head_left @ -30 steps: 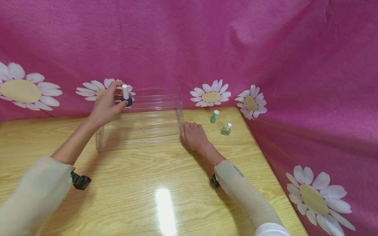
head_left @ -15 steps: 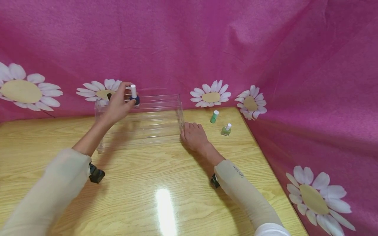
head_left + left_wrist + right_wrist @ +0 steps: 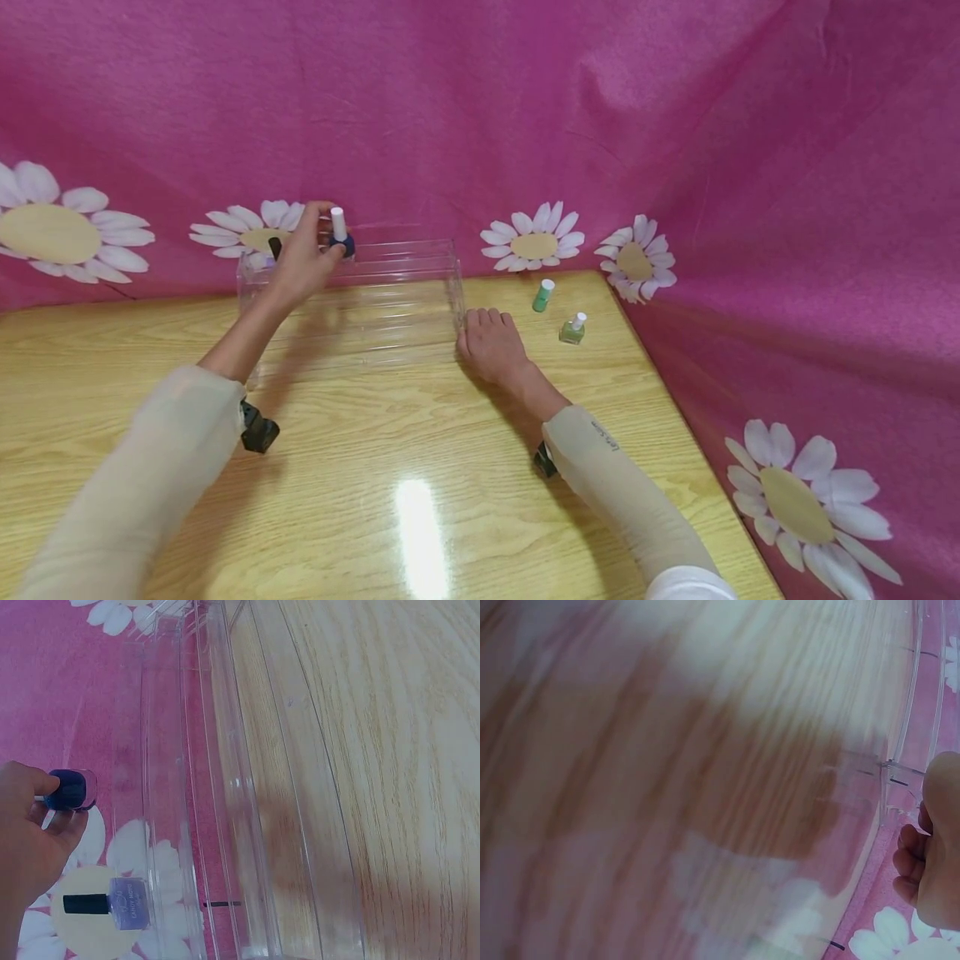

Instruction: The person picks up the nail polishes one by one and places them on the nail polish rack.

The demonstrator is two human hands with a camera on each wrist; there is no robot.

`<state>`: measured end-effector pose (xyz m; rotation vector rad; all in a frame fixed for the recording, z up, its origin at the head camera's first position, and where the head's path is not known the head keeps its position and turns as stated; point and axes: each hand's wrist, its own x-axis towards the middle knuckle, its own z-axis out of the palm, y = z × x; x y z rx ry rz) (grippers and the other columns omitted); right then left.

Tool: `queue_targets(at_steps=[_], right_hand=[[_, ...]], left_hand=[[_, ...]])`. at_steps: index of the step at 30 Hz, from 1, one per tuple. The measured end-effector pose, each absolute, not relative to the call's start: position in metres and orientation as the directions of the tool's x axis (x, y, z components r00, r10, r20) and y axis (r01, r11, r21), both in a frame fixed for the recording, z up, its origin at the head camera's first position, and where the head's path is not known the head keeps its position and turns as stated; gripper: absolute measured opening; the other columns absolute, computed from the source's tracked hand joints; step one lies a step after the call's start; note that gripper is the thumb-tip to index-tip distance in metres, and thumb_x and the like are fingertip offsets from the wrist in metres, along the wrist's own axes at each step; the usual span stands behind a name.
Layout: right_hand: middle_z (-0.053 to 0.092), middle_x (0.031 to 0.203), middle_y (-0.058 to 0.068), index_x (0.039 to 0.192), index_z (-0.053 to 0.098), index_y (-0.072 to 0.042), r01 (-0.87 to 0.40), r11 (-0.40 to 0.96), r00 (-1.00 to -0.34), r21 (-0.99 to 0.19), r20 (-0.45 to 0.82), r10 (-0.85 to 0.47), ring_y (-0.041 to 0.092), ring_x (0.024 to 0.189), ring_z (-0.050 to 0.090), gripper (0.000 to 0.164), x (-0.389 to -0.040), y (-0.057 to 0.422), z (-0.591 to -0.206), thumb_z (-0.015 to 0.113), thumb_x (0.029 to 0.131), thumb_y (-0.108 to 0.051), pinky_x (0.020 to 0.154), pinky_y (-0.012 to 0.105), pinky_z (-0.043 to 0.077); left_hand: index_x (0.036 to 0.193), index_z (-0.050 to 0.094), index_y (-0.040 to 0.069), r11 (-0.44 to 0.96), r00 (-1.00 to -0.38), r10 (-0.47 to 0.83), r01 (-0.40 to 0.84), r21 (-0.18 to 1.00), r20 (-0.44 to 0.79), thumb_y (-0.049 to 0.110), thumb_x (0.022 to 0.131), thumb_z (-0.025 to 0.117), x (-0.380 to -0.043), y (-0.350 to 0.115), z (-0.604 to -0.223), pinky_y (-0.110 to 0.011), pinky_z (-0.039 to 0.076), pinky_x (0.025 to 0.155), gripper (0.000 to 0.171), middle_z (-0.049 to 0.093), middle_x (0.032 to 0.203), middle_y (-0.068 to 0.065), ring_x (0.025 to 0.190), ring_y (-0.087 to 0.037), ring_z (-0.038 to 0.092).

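My left hand (image 3: 302, 257) pinches a dark blue nail polish bottle (image 3: 342, 242) with a white cap, above the top tier of a clear tiered rack (image 3: 397, 333). In the left wrist view the blue bottle (image 3: 71, 789) is held between thumb and fingers, apart from the rack's tiers. A lilac nail polish bottle (image 3: 130, 903) with a black cap stands on the upper tier at the left end; in the head view my left hand partly hides it. My right hand (image 3: 495, 346) rests at the rack's right end, its fingers curled against the side panel.
To the right of the rack, a green nail polish bottle (image 3: 543, 296) and a light green, square one (image 3: 572, 330) stand on the wooden table (image 3: 360, 475), both white-capped. A pink daisy-print cloth (image 3: 450, 125) hangs behind and along the right side.
My left hand has moved right with the blue bottle, then slightly up. The lilac bottle's black cap has come into view behind it. My right hand has stayed at the rack's end.
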<state>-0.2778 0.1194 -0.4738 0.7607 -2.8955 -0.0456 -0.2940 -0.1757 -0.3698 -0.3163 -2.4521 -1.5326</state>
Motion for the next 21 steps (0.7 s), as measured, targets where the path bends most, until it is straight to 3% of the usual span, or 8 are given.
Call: queue_targets(at_steps=[8, 16, 21], right_hand=[[0.054, 0.090, 0.012, 0.099, 0.051, -0.001, -0.481, 0.872, -0.859, 0.086, 0.153, -0.489, 0.031, 0.091, 0.054, 0.030, -0.2782, 0.1193, -0.4748, 0.035, 0.105, -0.026, 0.081, 0.042, 0.043], [0.052, 0.088, 0.011, 0.098, 0.050, -0.002, -0.482, 0.868, -0.851, 0.115, 0.173, -0.496, 0.031, 0.089, 0.052, 0.029, -0.2786, 0.1209, -0.4769, 0.037, 0.104, -0.027, 0.079, 0.040, 0.041], [0.052, 0.088, 0.011, 0.098, 0.051, -0.002, -0.487, 0.865, -0.845, 0.121, 0.186, -0.502, 0.030, 0.088, 0.052, 0.030, -0.2784, 0.1211, -0.4772, 0.037, 0.104, -0.027, 0.078, 0.040, 0.042]], left_hand=[[0.136, 0.033, -0.009, 0.433, -0.949, 0.051, 0.300, 0.850, 0.310, -0.015, 0.090, 0.049, -0.3014, -0.1764, -0.3735, -0.046, 0.041, 0.100, 0.048, 0.055, 0.125, -0.034, 0.117, -0.041, 0.054], [0.135, 0.034, -0.009, 0.460, -0.952, 0.047, 0.291, 0.839, 0.304, -0.015, 0.089, 0.050, -0.3039, -0.1752, -0.3768, -0.043, 0.042, 0.095, 0.049, 0.055, 0.124, -0.033, 0.112, -0.040, 0.056], [0.137, 0.033, -0.008, 0.459, -0.954, 0.055, 0.285, 0.841, 0.293, -0.015, 0.089, 0.050, -0.3038, -0.1744, -0.3777, -0.047, 0.042, 0.099, 0.051, 0.055, 0.125, -0.033, 0.114, -0.041, 0.055]])
